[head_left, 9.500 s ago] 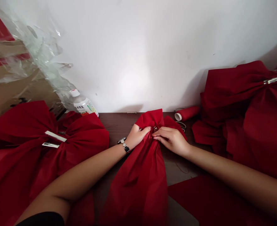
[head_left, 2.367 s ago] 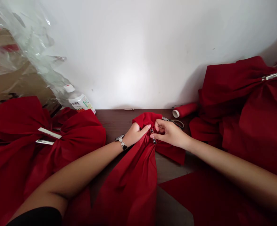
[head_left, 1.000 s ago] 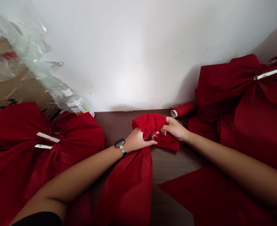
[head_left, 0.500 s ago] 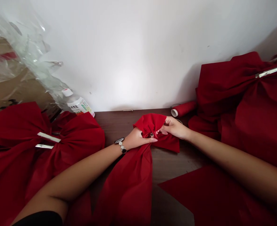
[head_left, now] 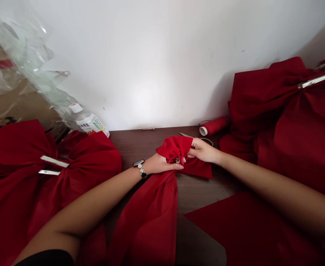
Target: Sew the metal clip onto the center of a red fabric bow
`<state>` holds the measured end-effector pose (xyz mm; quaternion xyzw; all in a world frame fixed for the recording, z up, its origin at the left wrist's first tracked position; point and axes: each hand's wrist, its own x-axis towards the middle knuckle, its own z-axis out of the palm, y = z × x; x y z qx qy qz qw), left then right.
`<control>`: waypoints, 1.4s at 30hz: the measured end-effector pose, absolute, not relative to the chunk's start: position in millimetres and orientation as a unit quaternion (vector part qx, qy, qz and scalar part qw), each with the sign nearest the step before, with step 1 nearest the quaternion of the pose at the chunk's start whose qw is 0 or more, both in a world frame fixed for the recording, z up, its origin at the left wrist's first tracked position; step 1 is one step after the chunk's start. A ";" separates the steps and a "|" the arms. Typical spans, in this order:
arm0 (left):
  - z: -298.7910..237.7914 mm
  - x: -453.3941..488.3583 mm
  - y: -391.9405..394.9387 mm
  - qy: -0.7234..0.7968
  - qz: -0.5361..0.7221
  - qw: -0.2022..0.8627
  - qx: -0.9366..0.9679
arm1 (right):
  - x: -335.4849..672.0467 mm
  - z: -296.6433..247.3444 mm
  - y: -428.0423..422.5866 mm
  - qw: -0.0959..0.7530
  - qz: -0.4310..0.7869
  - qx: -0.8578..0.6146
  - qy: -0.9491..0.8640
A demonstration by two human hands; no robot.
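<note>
A long piece of red fabric [head_left: 151,214] lies on the dark wooden table [head_left: 201,188], gathered into pleats near its far end. My left hand [head_left: 162,164], with a watch on its wrist, is closed round the gathered neck of the cloth. A small metal clip [head_left: 177,160] sits on the gather just past my left fingertips. My right hand [head_left: 203,149] pinches the folded far end of the same fabric, right beside the clip.
Clipped red bows lie at the left [head_left: 48,173] and piled at the right [head_left: 289,111]. A red thread spool [head_left: 213,126] and scissors [head_left: 203,139] lie by the wall, a plastic bottle [head_left: 89,122] and crumpled clear film [head_left: 26,59] at the back left. A flat red sheet [head_left: 248,229] covers the near right.
The clip went onto the gather and the scissors were laid down. In the last second both hands kept their grip and pulled the far end of the fabric in tighter.
</note>
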<state>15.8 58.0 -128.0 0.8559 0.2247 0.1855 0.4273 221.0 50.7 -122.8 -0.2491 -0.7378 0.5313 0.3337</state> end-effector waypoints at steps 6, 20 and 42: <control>-125.5 15.5 57.3 0.226 0.171 0.429 0.857 | 220.2 -121.7 49.2 0.343 0.491 -0.257 -0.758; -124.7 15.3 59.2 0.217 0.159 0.436 0.859 | 220.8 -125.9 50.5 0.351 0.469 -0.273 -0.763; -123.2 15.6 59.9 0.219 0.157 0.440 0.857 | 220.6 -122.7 48.9 0.335 0.471 -0.282 -0.766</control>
